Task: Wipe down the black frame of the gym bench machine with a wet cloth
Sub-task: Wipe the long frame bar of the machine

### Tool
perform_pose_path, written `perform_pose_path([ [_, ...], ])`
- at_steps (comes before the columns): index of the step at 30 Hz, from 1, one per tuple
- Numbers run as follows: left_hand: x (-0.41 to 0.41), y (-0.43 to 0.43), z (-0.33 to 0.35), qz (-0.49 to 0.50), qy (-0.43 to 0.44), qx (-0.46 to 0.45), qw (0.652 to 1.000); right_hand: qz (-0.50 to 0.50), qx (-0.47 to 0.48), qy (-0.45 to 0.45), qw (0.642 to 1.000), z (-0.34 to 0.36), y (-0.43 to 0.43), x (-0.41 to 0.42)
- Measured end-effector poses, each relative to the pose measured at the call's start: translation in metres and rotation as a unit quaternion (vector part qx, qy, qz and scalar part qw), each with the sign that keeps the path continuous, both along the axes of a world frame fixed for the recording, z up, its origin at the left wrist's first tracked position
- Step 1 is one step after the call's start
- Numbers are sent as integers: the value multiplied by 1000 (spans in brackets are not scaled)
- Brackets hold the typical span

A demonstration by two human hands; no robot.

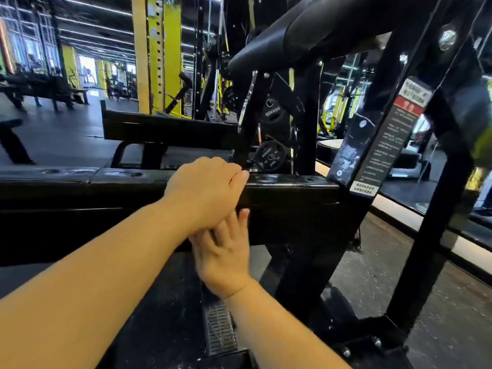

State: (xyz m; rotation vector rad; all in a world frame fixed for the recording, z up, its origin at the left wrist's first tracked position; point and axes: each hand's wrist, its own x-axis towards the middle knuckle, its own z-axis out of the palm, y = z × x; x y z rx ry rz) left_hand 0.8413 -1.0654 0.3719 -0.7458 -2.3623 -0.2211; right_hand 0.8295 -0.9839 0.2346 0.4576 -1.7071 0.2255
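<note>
My left hand (205, 190) lies across the top edge of the black horizontal frame beam (290, 193), fingers curled over and down its near face, the thumb tip showing at the upper edge. I cannot tell whether a cloth is under that palm; none shows anywhere in the view. My right hand (223, 254) comes up from below, fingers straight and loosely spread, laid flat against the near face of the same beam, its fingertips tucked under my left wrist so the two hands overlap.

The beam runs left to right under both hands and its top surface looks glossy just right of my left thumb. On the right it meets a slanted black upright (431, 166) carrying a warning label (383, 145) with a red band and small white print I cannot read. Above that, a black padded rest (306, 35) hangs over the frame. Just behind the beam, beyond my left hand, two black weight plates (270, 157) sit one above the other on pegs. Below my right forearm a ribbed metal foot plate (219, 328) lies on the machine's base. Farther back stand yellow rack posts (157, 54) and benches on dark flooring.
</note>
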Motion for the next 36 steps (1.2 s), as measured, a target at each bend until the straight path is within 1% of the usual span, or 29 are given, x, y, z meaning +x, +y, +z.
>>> perform_pose_path([
  [1,0,-17,1,0,15,10,1000,-31,7,17,999,-2,22,-3],
  [2,1,-37,1,28,40,19,999,-66,-10,22,998,-6,49,-5],
  [4,2,-78,-3,120,82,36,989,-94,-98,1,991,-15,90,-3],
  [6,8,-112,-7,191,88,55,976,-66,-188,-46,979,-16,86,1],
  [8,11,-134,-11,225,71,48,971,-41,-212,-74,974,-11,45,2],
  [10,14,-149,-11,258,33,22,965,-42,-177,-77,980,-7,-11,3],
  [12,16,-157,-8,267,-9,23,963,-42,-95,-63,993,-2,-62,4],
  [14,13,-169,-2,257,-44,71,963,-23,10,-52,998,7,-115,6],
  [16,10,-176,12,207,-137,148,957,25,103,-55,993,19,-159,11],
  [18,18,-178,24,149,-222,226,937,45,170,-59,983,27,-173,15],
  [19,20,-180,27,136,-237,231,934,39,193,-49,979,29,-166,13],
  [21,21,-182,28,141,-240,220,935,-3,206,-30,978,28,-124,7],
  [23,22,-183,26,155,-228,194,941,-67,172,-28,982,19,-68,5],
  [24,21,-184,26,149,-222,183,946,-94,148,-39,984,14,-42,7],
  [26,23,-187,26,138,-224,181,948,-121,112,-76,983,7,-22,12],
  [29,26,-187,27,130,-245,196,941,-105,108,-90,984,11,-60,15],
  [32,32,-186,32,96,-278,228,928,-52,189,-53,979,23,-129,14],
  [33,36,-192,32,73,-252,242,934,-22,212,-47,976,27,-154,13],
  [34,40,-204,30,55,-176,264,947,13,230,-43,972,30,-180,11],
  [35,45,-217,26,51,-60,282,956,45,240,-39,969,32,-202,10],
  [36,48,-238,19,58,71,309,947,73,249,-32,965,33,-224,9],
])
